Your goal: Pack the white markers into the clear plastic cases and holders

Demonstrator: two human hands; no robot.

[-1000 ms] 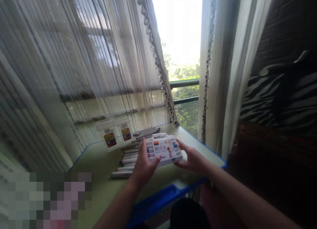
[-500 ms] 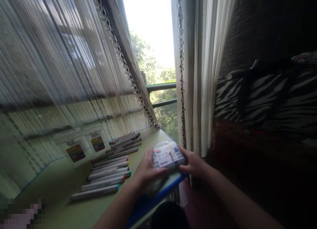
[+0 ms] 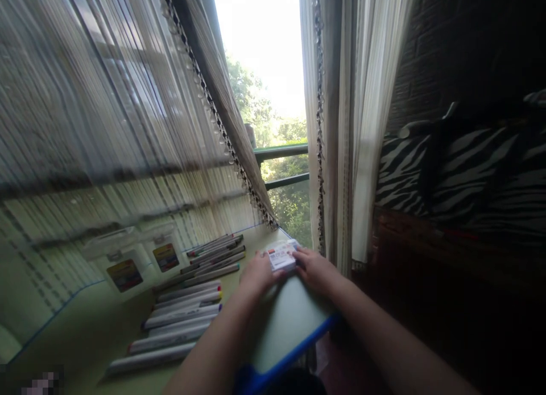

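A small case with a white printed label [image 3: 280, 257] is at the far right corner of the pale table [image 3: 294, 309]. My left hand [image 3: 258, 276] grips its left side, thumb along the near edge. From the right, my right hand [image 3: 316, 271] holds the other side, its fingers reaching over the top. Whether the case touches the table is hard to tell. To the left of my forearm, several white markers [image 3: 183, 314] with coloured ends lie side by side. Slimmer pens [image 3: 217, 252] lie in a bunch behind them.
Two clear plastic cases with coloured labels, a larger one [image 3: 115, 248] and a smaller one [image 3: 166, 235], stand by the sheer curtain [image 3: 106, 116]. A blue edge strip [image 3: 294, 349] runs along the table's near side. Zebra-patterned fabric [image 3: 469, 173] is at the right.
Both hands have moved the labelled case away from me, toward the table's far corner. My right fingers now cover more of its top. The view has shifted slightly.
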